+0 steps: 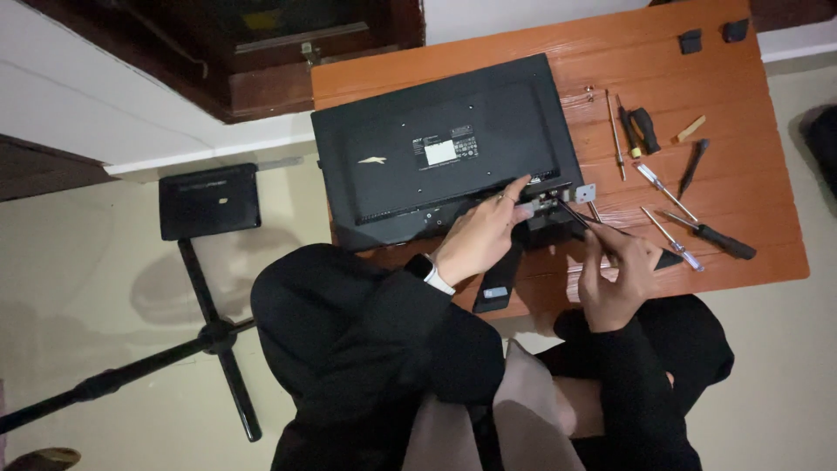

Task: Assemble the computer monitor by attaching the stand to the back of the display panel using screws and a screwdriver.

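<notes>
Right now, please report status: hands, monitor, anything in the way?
Left hand steadies monitor, face down on table. Right hand holds screwdriver at stand mount. Spare screwdrivers beside right hand.

The monitor (440, 148) has a matt black plastic back with a white paper label. The table (741, 187) is reddish-brown wood, grooved along its planks and slightly glossy. The screwdrivers (667, 192) show shiny metal shafts with plastic handles. A small bracket (585, 193) looks like bare pale metal. The sleeves (384, 331) are matt black cloth.
</notes>
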